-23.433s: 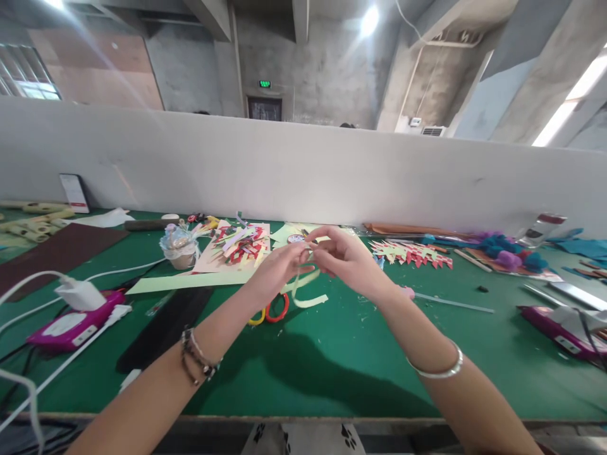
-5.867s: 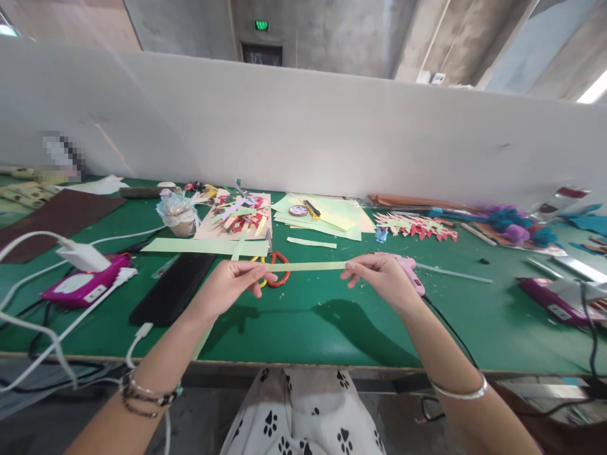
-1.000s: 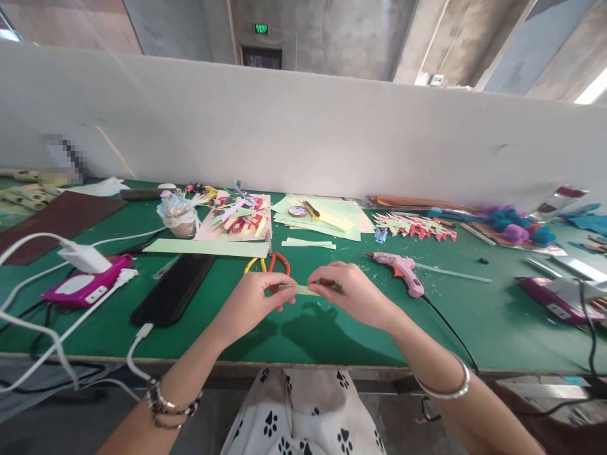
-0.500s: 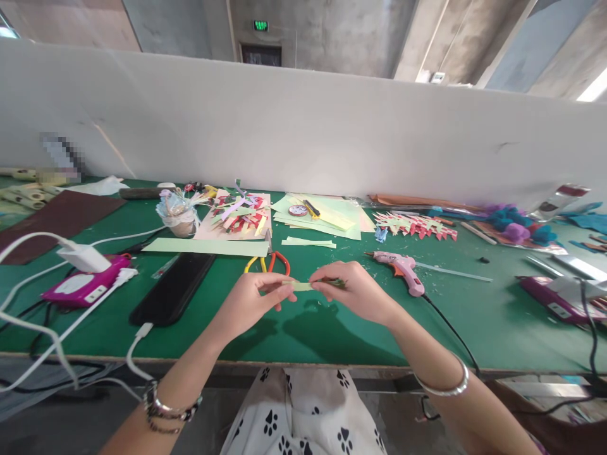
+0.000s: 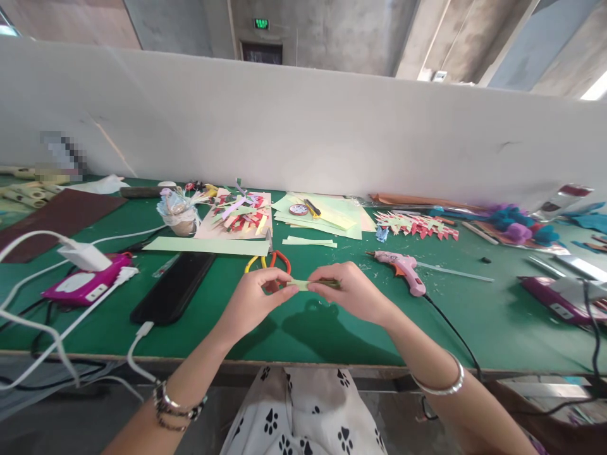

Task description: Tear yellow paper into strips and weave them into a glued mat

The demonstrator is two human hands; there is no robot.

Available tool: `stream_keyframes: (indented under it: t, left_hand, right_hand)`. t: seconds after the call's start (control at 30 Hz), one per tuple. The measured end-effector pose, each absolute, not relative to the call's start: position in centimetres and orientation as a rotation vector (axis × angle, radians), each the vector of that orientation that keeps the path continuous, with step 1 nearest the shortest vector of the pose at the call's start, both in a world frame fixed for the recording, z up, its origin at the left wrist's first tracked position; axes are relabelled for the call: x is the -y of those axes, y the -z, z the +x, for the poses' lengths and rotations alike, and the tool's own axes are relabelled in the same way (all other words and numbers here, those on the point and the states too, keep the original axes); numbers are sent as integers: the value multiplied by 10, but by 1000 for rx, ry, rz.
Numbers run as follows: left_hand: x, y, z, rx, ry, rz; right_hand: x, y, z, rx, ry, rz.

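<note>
A light green paper strip (image 5: 300, 285) is stretched between my two hands above the table. My left hand (image 5: 258, 300) pinches its left end between thumb and fingers. On the other end, my right hand (image 5: 348, 291) has its thumb and fingertips closed, covering part of the strip. Just behind my left hand lie scissors (image 5: 281, 260) with yellow and red-orange handles. A long pale green paper strip (image 5: 208, 246) rests across their blades. Beyond my hands are small cut green strips (image 5: 310, 242).
A pink glue gun (image 5: 402, 268) lies right of my hands, its cord running off the front edge. Left are a black phone (image 5: 173, 291) and a purple power strip (image 5: 90, 278). Behind sit paper sheets (image 5: 327, 221), colourful scraps (image 5: 241, 215) and zigzag red-and-cream paper pieces (image 5: 417, 226).
My left fingers have closed in on the strip, and the fingers that hung below are now tucked. The strip stays between both hands, which have barely shifted.
</note>
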State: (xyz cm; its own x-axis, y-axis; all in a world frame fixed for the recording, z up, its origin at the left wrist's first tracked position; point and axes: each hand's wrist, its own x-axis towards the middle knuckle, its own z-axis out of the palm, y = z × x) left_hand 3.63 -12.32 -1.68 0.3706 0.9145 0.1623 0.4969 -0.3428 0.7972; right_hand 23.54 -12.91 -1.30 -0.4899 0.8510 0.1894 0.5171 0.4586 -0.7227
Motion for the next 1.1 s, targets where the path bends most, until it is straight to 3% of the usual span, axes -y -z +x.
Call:
stream_keyframes:
  t: [0.67,1.1]
  left_hand:
    - [123,15,25,-1236,-918,1881]
    - [120,18,7,-1339,-985,1766]
  right_hand:
    - [129,9,244,2186,-916,-1174]
    - [124,15,266,1743,-1071,-1327]
